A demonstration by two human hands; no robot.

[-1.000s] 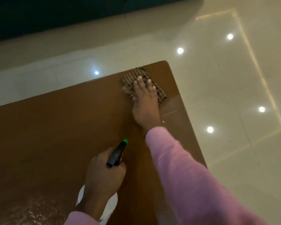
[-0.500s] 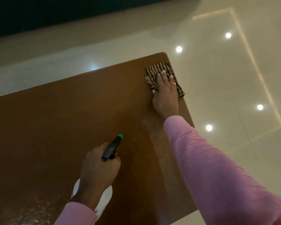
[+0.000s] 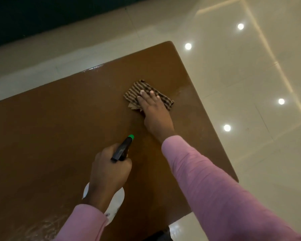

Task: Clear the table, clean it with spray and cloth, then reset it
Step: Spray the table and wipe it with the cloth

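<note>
A brown wooden table (image 3: 59, 133) fills the left and middle of the view. My right hand (image 3: 155, 112) lies flat on a folded brown striped cloth (image 3: 137, 89), pressing it onto the table near the far right corner. My left hand (image 3: 109, 173) grips a white spray bottle (image 3: 117, 200) whose black trigger head has a green nozzle tip pointing toward the cloth. Most of the bottle's body is hidden under my hand and wrist. Both arms wear pink sleeves.
The table's right edge (image 3: 214, 136) and far edge (image 3: 94, 66) drop off to glossy cream floor tiles (image 3: 250, 153) that mirror ceiling lights. A wet sheen shows on the tabletop at the near left (image 3: 33, 226). A dark wall band (image 3: 42, 18) runs along the top.
My right hand has slid the cloth from the far right corner back toward me and to the left. The left hand keeps hold of the spray bottle in much the same place.
</note>
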